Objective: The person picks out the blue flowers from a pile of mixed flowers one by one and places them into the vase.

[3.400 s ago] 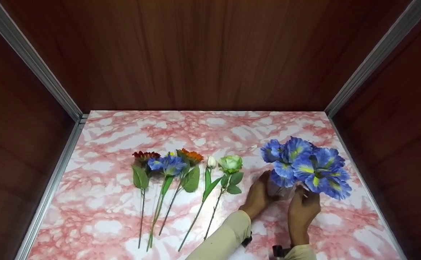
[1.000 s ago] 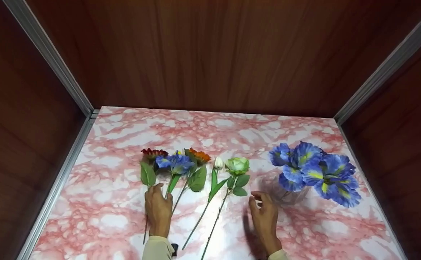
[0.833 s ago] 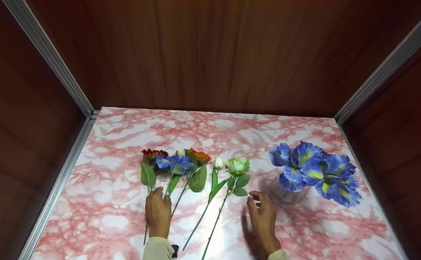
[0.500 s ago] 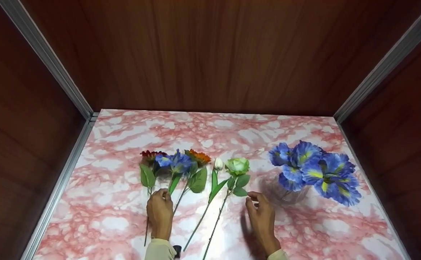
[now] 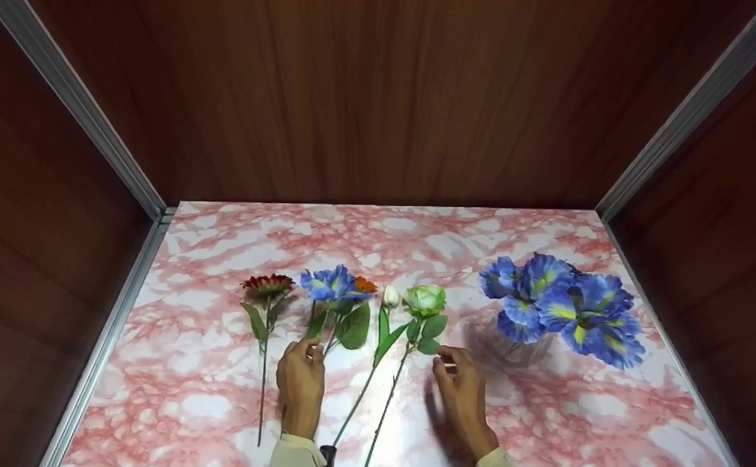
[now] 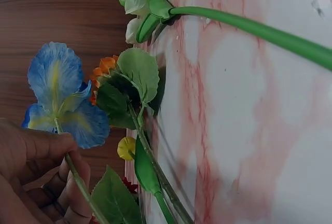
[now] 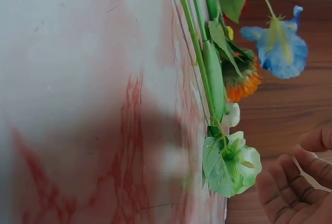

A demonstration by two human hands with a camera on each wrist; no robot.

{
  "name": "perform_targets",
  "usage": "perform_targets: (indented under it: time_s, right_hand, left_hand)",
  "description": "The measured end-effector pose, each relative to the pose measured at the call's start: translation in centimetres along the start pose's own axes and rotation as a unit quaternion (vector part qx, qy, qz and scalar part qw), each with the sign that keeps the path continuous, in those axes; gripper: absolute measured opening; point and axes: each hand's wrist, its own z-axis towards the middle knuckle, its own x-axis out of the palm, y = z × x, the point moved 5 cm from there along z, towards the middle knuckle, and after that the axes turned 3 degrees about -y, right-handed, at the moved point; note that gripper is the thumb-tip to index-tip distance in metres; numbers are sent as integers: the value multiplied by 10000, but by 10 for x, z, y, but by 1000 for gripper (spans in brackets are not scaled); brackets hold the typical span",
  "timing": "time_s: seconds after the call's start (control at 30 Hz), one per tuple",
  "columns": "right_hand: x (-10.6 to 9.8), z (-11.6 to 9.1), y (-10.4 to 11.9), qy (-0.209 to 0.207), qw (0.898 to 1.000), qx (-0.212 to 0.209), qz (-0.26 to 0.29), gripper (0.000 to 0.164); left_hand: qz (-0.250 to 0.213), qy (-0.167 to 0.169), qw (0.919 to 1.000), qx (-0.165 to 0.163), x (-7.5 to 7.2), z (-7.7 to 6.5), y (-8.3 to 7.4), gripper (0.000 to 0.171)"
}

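Pinched by the stem between the thumb and fingers of my left hand (image 5: 301,389) is a blue iris (image 5: 331,285). In the left wrist view, the iris (image 6: 57,84) is raised off the table, its stem running past the fingertips. The right wrist view shows the same iris (image 7: 282,50) above the other blooms. My right hand (image 5: 462,392) hovers with loosely bent fingers and holds nothing, close to the leaves of the green rose (image 5: 424,300). A white tulip (image 5: 390,296) lies beside the rose. The iris partly hides an orange flower (image 5: 365,284).
A dark red flower (image 5: 267,285) lies leftmost. At the right, several blue irises (image 5: 566,305) stand in a clear vase (image 5: 524,353). A yellow bloom (image 6: 126,148) shows low in the left wrist view. Wooden panels (image 5: 378,97) enclose the marbled table (image 5: 189,370).
Both hands have left the vase of irises. My left hand has taken the blue iris by its stem, lifting it and shifting right. The dark red flower has turned and slid slightly left.
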Motion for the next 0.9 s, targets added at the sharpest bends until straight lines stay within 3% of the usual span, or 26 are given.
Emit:
perform_targets:
  time_s: [0.33,0.57,0.73,0.9]
  right_hand:
    - [7,2,3,9,9995,-295,73,18]
    - [19,8,7,297,9980,255,495,20]
    - [28,11,10,563,9934,651,758,22]
    - [30,13,34,862,9856,731,1255,23]
  left_hand:
    - [-269,27,9993,238,2,-4,-11,11]
    - [-471,188,9981,355,5,-6,-21,11]
    - [-574,171,9962,640,7,-9,-28,13]
    - [-730,242,9936,825,13,-18,-38,14]
